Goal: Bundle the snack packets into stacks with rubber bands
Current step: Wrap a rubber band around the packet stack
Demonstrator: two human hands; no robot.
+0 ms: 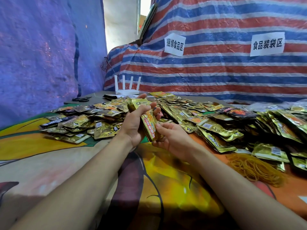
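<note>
nearest us lies a printed cloth [166, 180], smooth, in yellow, orange and purple; above it our left hand [132, 125] wraps its fingers round a stack of packets [148, 124], gold foil, held tilted off the cloth; our right hand [172, 139] pinches the stack's lower end between thumb and curled fingers; the top packet bears a red label we cannot read; loose packets [74, 125], crinkled and shiny, lie heaped on both sides; a tangle of thin tan rubber bands [255, 168] lies to our right; on the striped woven tarp [216, 72] one paper sign [174, 44] reads 捆绑食品区; the other sign [267, 44] reads 食品装袋区
</note>
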